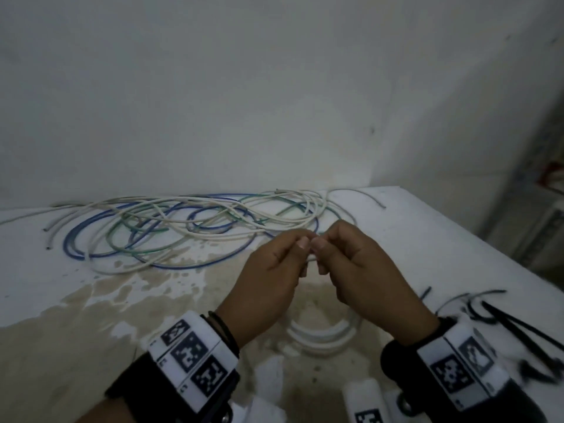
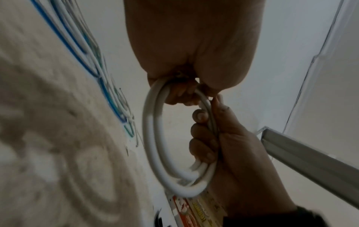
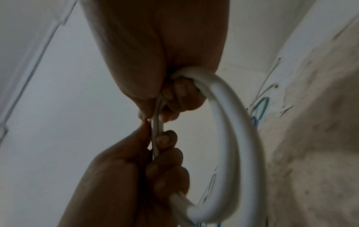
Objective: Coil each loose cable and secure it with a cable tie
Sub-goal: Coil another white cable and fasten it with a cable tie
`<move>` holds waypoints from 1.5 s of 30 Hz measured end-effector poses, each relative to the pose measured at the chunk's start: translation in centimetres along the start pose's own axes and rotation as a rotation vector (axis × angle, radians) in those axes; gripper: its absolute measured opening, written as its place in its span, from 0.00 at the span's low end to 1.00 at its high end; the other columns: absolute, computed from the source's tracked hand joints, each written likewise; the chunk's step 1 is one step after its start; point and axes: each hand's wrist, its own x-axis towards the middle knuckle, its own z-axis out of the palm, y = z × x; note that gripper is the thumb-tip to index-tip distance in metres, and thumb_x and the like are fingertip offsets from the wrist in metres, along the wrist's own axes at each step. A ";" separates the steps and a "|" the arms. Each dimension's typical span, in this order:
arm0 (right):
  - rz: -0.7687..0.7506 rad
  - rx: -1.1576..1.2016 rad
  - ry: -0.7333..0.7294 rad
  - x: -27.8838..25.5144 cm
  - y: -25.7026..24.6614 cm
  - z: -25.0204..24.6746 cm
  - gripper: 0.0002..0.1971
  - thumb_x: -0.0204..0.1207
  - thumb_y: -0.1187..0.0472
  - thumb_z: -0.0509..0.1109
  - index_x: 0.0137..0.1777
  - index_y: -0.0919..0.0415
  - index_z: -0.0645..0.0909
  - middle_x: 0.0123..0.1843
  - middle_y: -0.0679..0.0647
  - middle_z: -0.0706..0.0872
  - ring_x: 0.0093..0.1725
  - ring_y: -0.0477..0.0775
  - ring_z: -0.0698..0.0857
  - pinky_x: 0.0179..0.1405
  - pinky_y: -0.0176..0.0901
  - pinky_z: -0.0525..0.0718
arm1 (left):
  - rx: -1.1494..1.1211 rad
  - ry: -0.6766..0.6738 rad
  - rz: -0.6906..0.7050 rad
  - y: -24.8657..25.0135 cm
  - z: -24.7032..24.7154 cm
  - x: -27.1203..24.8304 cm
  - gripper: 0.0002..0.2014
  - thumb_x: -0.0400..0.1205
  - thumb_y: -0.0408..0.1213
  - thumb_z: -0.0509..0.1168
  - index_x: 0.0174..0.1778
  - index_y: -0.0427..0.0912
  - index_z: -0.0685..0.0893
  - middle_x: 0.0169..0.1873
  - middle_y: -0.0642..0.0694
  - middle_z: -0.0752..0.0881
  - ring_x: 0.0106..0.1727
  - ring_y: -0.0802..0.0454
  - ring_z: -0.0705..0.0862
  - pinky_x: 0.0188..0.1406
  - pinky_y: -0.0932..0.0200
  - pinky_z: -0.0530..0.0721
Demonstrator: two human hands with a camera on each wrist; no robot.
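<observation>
While both hands, left (image 1: 274,270) and right (image 1: 360,270), grip the white coil (image 2: 155,138) above the table (image 1: 427,239), coiling looks finished, so next one hand must free itself for a tie (image 1: 515,325) lying at the right.

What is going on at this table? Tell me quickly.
A person is coiling cables. Both hands, the left hand and the right hand, grip one small white cable coil held above the stained white table. No tie shows on the coil yet. Black cable ties lie at the right. A tangle of loose white, blue and green cables waits farther back.
</observation>
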 end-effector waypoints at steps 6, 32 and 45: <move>0.236 0.204 0.012 -0.9 1.4 -3.4 0.14 0.82 0.58 0.63 0.35 0.60 0.74 0.27 0.55 0.80 0.18 0.46 0.68 0.18 0.36 0.65 | 0.004 -0.099 0.046 0.0 3.7 0.1 0.14 0.86 0.38 0.58 0.66 0.52 0.81 0.45 0.70 0.80 0.51 0.71 0.76 0.28 0.60 0.75; 0.585 -0.979 -0.474 -3.4 5.3 -9.1 0.18 0.71 0.54 0.77 0.29 0.66 0.77 0.25 0.55 0.76 0.25 0.50 0.74 0.32 0.39 0.75 | -0.610 0.088 -0.387 -5.3 3.2 0.6 0.08 0.88 0.36 0.56 0.54 0.40 0.80 0.26 0.50 0.61 0.20 0.58 0.58 0.14 0.66 0.61; 0.364 -0.778 -0.058 -1.3 -0.2 -12.1 0.07 0.78 0.53 0.68 0.38 0.50 0.81 0.37 0.46 0.86 0.33 0.46 0.83 0.25 0.32 0.73 | -0.791 0.154 -0.519 -5.5 1.3 1.2 0.11 0.88 0.42 0.55 0.52 0.45 0.82 0.24 0.50 0.69 0.17 0.59 0.63 0.13 0.66 0.63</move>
